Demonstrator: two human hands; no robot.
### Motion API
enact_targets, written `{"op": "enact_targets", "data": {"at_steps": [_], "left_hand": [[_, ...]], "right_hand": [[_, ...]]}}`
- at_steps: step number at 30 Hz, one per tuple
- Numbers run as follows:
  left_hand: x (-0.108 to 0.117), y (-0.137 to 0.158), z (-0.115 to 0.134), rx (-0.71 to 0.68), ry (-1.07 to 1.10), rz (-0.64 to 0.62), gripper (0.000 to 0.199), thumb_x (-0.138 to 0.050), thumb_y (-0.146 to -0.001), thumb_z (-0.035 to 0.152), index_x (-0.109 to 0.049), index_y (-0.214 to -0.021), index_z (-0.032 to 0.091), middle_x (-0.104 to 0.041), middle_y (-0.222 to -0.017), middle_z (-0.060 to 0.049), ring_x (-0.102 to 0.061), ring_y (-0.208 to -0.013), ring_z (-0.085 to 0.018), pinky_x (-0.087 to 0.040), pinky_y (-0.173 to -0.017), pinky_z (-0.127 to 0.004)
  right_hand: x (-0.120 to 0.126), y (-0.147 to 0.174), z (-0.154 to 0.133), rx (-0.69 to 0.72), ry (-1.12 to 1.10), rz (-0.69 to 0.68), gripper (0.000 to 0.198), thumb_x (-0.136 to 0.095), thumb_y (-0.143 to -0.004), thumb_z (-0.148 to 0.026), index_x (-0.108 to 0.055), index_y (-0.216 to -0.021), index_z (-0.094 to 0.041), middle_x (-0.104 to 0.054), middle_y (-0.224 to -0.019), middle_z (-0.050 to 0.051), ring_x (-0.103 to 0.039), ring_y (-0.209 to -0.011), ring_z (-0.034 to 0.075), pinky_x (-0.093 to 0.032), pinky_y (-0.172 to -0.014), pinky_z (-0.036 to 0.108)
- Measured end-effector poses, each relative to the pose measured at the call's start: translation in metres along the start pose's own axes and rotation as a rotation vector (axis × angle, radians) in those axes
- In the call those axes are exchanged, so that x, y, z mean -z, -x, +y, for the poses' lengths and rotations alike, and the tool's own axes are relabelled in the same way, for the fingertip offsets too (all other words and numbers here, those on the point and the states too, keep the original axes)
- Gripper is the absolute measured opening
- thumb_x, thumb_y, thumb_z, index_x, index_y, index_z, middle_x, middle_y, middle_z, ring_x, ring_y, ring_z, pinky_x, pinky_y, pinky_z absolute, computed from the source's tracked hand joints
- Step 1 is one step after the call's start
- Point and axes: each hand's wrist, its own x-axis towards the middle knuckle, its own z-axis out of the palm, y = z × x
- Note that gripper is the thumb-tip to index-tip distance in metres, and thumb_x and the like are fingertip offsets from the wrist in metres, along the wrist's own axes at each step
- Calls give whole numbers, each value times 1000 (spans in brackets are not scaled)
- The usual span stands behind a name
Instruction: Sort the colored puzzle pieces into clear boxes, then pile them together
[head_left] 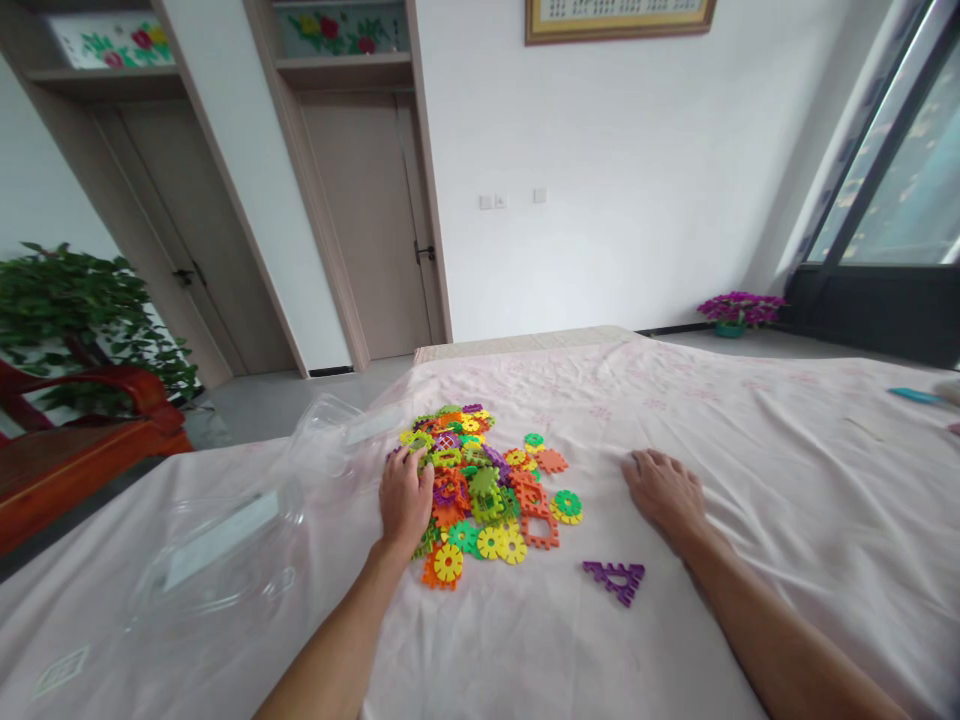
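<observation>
A heap of plastic interlocking building pieces (480, 480) in yellow, green, orange and purple lies on the cloth in front of me. My left hand (406, 498) rests against the heap's left side, its fingers loosely bent over the edge pieces and gripping none that I can see. Palm down on the cloth to the right, my right hand (666, 490) has its fingers spread and nothing under them that shows. Between that hand and me, a purple triangular piece (616, 580) lies apart. A green disc (567, 502) overlaps a yellow one at the heap's right side.
Clear plastic packaging (225, 550) with white labels lies left of the heap. A pale pink, wrinkled cloth (750, 430) covers the surface. At the far right is a blue object (913, 396). A red wooden chair (97, 430) stands at the left beside a leafy plant (67, 310).
</observation>
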Motion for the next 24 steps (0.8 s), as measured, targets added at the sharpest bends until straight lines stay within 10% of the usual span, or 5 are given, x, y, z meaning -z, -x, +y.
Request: {"op": "enact_targets", "data": {"at_steps": [24], "left_hand": [[-7, 3, -1, 37, 13, 2, 31, -48, -86, 19, -65, -111, 21, -58, -121, -12, -47, -127, -28, -30, -111, -52]], "right_hand": [[7, -5, -4, -21, -5, -12, 46, -30, -97, -42, -67, -114, -21, -62, -121, 15, -53, -111, 32, -39, -88, 44]]}}
